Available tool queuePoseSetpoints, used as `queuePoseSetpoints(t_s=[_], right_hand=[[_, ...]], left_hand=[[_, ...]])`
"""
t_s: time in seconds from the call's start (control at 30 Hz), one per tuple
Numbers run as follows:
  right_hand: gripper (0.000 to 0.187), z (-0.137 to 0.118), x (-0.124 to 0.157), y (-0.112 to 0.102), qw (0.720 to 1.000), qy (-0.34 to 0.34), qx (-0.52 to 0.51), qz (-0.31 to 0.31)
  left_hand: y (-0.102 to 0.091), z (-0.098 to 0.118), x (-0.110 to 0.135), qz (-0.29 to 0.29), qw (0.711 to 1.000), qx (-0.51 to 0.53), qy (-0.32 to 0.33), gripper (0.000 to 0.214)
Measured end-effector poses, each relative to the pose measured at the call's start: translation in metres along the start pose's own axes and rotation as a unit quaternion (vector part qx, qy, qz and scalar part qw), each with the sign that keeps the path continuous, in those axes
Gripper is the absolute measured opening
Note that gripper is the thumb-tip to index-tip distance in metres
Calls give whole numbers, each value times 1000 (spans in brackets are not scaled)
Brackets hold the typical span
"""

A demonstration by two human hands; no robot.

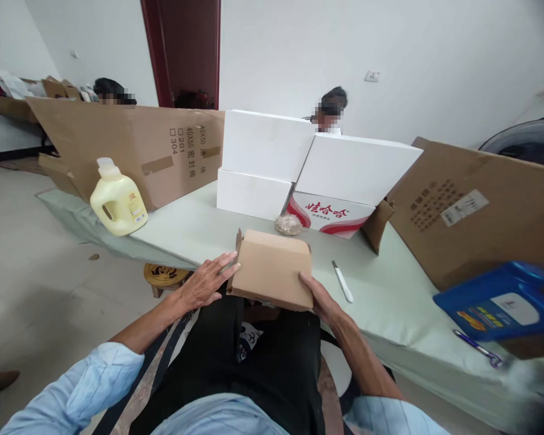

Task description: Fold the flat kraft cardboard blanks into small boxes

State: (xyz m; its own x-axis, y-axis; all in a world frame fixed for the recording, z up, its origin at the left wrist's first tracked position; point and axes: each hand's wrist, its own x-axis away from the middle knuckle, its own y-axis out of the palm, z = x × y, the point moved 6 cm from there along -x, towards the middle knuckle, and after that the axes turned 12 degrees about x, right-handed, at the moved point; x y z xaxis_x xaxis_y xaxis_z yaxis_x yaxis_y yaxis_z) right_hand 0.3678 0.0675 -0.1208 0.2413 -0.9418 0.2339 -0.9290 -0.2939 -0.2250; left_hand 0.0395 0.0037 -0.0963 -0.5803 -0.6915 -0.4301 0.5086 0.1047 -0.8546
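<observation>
A small brown cardboard box (272, 266) lies in front of me at the table's near edge, its lid face up and flaps standing out at its left end. My right hand (321, 297) grips its right side, thumb on top and the other fingers hidden beneath. At the left end, my left hand (211, 279) is open, fingers stretched out and the tips at the box's edge. Just behind the box sits a crumpled, clear-brownish bundle (289, 225), its kind unclear. To the right lies a white-handled knife (343, 283) on the pale green tablecloth (390, 302).
White boxes (267, 145) and a red-and-white printed carton (329, 214) stand stacked at the back. Large cardboard sheets (163, 151) flank the table. A yellow jug (118, 199) stands left; a blue jug (498, 302) and a purple-handled tool (478, 348) lie right. Two people are beyond.
</observation>
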Motion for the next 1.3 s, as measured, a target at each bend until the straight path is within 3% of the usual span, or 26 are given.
queuePoseSetpoints(t_s=[0.13, 0.3, 0.43, 0.57, 0.77, 0.87, 0.93, 1.0, 1.07, 1.13, 1.2, 1.3], right_hand=[[61, -4, -1, 1, 992, 93, -43, -71], [60, -14, -1, 5, 983, 86, -76, -145], [61, -12, -4, 8, 979, 104, -79, -156], [60, -11, -5, 3, 982, 116, -59, -136], [52, -17, -4, -6, 991, 90, -14, -100], [58, -22, -8, -19, 997, 40, 58, -29], [61, -27, -11, -38, 990, -21, 129, 58], [61, -31, -9, -67, 946, -87, 253, 182], [59, -29, -3, -99, 851, -121, 409, 305], [55, -14, 1, -125, 762, -75, 533, 359], [51, 11, 0, -145, 728, 26, 598, 335], [39, 39, -1, -155, 730, 110, 613, 281]], left_hand=[[2, 3, -9, -24, 999, 5, 29, 126], [-8, -5, -15, 21, 994, 108, 4, 120], [-18, -3, -19, 40, 987, 157, -7, 121], [-23, 12, -23, 18, 990, 133, 33, 138], [-43, 20, -35, 49, 989, 141, 9, 123], [-56, 14, -40, 59, 983, 168, -33, 121], [-63, 9, -42, 63, 978, 190, -51, 118], [-66, 3, -43, 64, 974, 210, -60, 113], [-66, -3, -42, 64, 971, 222, -64, 110], [-63, -7, -41, 65, 969, 229, -64, 110], [-59, -9, -40, 64, 969, 233, -59, 112], [-53, -9, -40, 59, 969, 233, -59, 113]])
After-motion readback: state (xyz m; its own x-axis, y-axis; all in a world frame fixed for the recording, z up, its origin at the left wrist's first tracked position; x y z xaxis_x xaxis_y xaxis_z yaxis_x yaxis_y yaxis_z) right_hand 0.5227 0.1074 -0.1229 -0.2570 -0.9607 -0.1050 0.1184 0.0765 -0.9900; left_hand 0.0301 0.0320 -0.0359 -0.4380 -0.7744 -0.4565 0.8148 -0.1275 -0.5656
